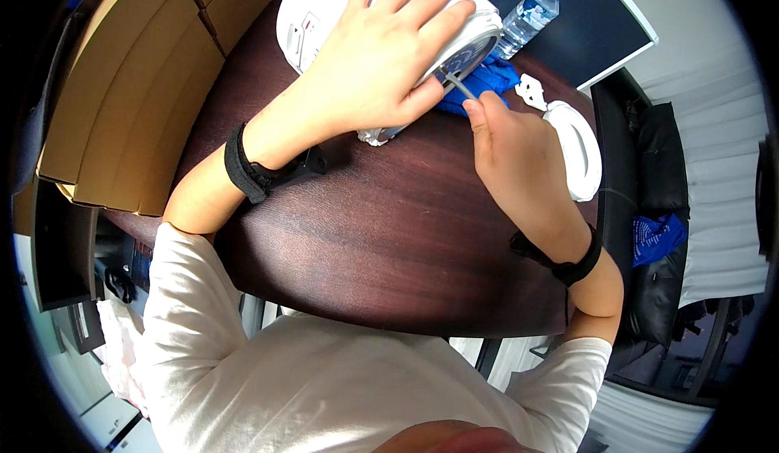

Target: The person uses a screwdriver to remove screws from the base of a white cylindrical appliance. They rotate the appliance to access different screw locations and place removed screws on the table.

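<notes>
My left hand [389, 55] lies with spread fingers across the top of a white rounded appliance housing [312, 15], its thumb at the rim of the round end. That end faces right and has a dark, bluish inside [471, 55]. My right hand [519, 153] is closed around a screwdriver [461, 86]; only its thin grey shaft shows, and the handle is hidden in my fist. The shaft points up and left into the round end, close to my left thumb. A blue cloth [487, 84] lies beside the housing. Further right are a white ring [591, 161] and a small white part [531, 92].
A water bottle with a blue cap [527, 21] stands behind the cloth, before a dark panel with a white edge [600, 15]. Brown cardboard boxes [138, 88] line the left side of the dark wooden table [381, 242]. A black sofa [661, 153] is at the right.
</notes>
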Motion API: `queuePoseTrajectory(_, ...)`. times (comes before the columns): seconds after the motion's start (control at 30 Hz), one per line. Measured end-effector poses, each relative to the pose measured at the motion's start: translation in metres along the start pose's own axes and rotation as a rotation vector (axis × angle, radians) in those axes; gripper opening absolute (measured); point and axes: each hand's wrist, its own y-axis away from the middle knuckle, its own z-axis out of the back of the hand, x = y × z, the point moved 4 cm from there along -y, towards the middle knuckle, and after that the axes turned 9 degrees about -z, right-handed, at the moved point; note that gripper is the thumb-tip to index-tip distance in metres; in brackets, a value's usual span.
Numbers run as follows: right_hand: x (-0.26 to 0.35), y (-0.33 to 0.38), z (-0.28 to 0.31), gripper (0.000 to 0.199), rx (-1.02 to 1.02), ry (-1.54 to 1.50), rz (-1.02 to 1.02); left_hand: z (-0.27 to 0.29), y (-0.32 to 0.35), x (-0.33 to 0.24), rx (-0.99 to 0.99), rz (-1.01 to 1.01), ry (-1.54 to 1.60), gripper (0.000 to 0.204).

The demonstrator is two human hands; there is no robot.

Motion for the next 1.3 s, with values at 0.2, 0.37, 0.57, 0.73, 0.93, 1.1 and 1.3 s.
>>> queuePoseTrajectory(0.2,0.001,0.001,0.011,0.026,-0.18,0.218,0.177,0.0,0.0,-0.002,0.003,0.003,-0.011,0.072)
queuePoseTrajectory(0.37,-0.001,-0.005,0.018,0.028,-0.152,0.211,0.2,0.0,0.001,0.0,-0.002,0.006,-0.011,0.072)
queuePoseTrajectory(0.57,-0.024,-0.008,-0.008,0.04,0.486,-0.844,-0.157,0.0,0.001,0.0,-0.005,-0.005,-0.013,0.071)
queuePoseTrajectory(0.73,-0.012,0.003,-0.007,0.044,0.96,-1.36,-0.564,0.0,0.003,0.001,-0.015,-0.003,-0.017,0.071)
queuePoseTrajectory(0.93,-0.005,0.01,-0.016,0.043,1.035,-1.557,-0.581,-0.001,0.002,0.001,-0.019,0.001,-0.015,0.071)
queuePoseTrajectory(1.1,0.001,0.012,-0.022,0.043,1.129,-1.679,-0.583,0.0,0.003,0.0,-0.02,0.0,-0.014,0.07)
queuePoseTrajectory(1.3,0.002,0.015,-0.027,0.043,1.133,-1.739,-0.588,0.001,0.002,0.001,-0.025,-0.002,-0.016,0.069)
